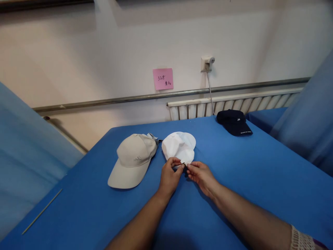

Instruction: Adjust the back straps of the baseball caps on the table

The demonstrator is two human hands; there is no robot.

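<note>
A white cap (174, 146) lies on the blue table with its back edge towards me. My left hand (170, 173) pinches that edge at the left of a small dark piece, which looks like part of the closing strap. Close by on the right, my right hand (200, 173) has its thumb and fingers pressed together at the other side of the same strap area. The fingertips cover most of the strap, so its fastening is hidden. To the left sits a beige cap (134, 152), its brim pointing at the near left.
A dark navy cap (231, 119) rests at the far right of the blue table (109, 215). A thin stick (42, 211) lies near the left edge. Behind are a metal rail (125, 99), a radiator (192, 110) and a plugged socket (206, 65). Blue curtains (23, 152) flank both sides.
</note>
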